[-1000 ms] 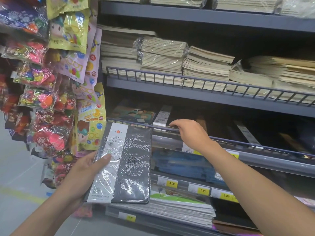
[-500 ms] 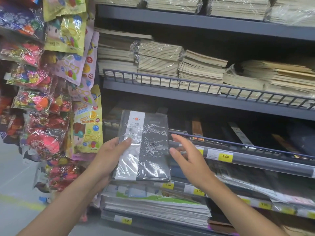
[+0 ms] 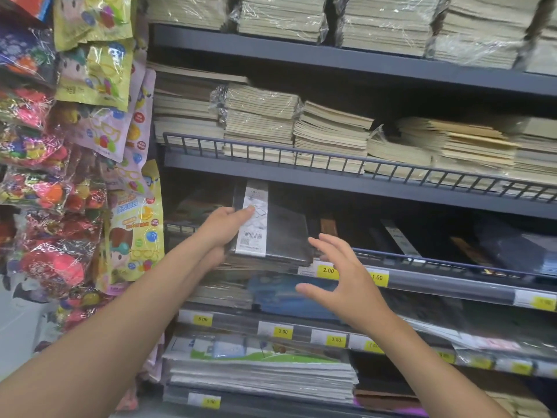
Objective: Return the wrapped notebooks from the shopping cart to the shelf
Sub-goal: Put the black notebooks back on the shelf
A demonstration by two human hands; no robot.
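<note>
Since half second ago, wrapped notebook [image 3: 283,233] goes up and flips: barcode band now faces me, not DIARY front. It sits at shelf [image 3: 452,286] front edge, left end, long axis front to back, far end raised. My left hand [image 3: 226,227] clamps its left edge, thumb on band. Right hand [image 3: 340,282] just beside it, fingers spread. Price tags [image 3: 328,270] read 2.00, 1.00.

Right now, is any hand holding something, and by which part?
The left hand grips the wrapped notebook by its left edge. The right hand is open and holds nothing.
</note>
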